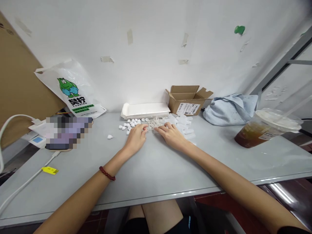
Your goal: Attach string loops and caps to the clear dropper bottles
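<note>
My left hand [136, 138] rests low over the table beside a group of small white caps [133, 122]. Its fingers point toward a tangle of thin, pale loops or strings [155, 122] and look slightly apart, with nothing visible in them. On the other side of that tangle, my right hand [172, 136] has its fingers stretched out, fingertips at the tangle's near edge. Just behind the right hand lie several translucent plastic pieces [183, 121], partly hidden by it. One white cap with a thin tip [110, 136] lies apart, left of my left hand.
Stacked white trays [146, 110] and an open cardboard box [184, 100] stand against the wall. To the right are a light blue cloth bag [230, 110] and a tilted drink cup [258, 130]. A phone [69, 133], cable [31, 183] and plastic bag [73, 87] occupy the left.
</note>
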{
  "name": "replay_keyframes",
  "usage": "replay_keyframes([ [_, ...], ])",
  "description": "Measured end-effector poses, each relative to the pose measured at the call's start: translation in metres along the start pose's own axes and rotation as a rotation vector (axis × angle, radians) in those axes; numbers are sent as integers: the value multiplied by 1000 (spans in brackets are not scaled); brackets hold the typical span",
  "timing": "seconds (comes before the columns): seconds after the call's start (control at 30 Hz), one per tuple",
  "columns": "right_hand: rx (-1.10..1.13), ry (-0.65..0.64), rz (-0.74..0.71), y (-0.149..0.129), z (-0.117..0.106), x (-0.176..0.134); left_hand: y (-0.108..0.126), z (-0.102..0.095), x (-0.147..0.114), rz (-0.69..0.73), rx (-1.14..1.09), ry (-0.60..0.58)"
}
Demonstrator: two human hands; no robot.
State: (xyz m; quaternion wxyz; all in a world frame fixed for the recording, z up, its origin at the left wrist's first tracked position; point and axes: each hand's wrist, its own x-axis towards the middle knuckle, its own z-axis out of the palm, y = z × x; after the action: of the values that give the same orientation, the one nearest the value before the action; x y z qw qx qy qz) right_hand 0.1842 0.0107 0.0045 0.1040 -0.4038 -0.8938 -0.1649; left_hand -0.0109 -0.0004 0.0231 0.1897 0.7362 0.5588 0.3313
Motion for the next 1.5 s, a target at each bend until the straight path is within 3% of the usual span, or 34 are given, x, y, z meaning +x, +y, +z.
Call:
replay_keyframes([
  [0.2,250,164,44,7,5,1,-2,0,0,-123,-225,-17],
  [0.37,601,299,196,18,-2,-1,-5,4,0,-188,-420,-73],
  [0.47,685,327,260,22,-10,-3,-2,5,-1,-228,-507,-82],
  [0.6,667,398,231,20,-16,-5,8,4,-7,-182,-551,-149],
  [0.77,604,393,79,13,-13,-7,19,1,-17,-41,-459,-175],
  [0.97,398,208,173,10,-8,-9,26,-1,-21,153,-248,-108],
  [1.07,250,194,125,8,-10,-9,26,0,-21,215,-173,-111],
  [1.27,216,278,-9,4,-15,-10,22,3,-20,245,-68,-91],
  [1.5,201,377,-97,2,-14,-12,21,2,-22,212,-94,-99],
])
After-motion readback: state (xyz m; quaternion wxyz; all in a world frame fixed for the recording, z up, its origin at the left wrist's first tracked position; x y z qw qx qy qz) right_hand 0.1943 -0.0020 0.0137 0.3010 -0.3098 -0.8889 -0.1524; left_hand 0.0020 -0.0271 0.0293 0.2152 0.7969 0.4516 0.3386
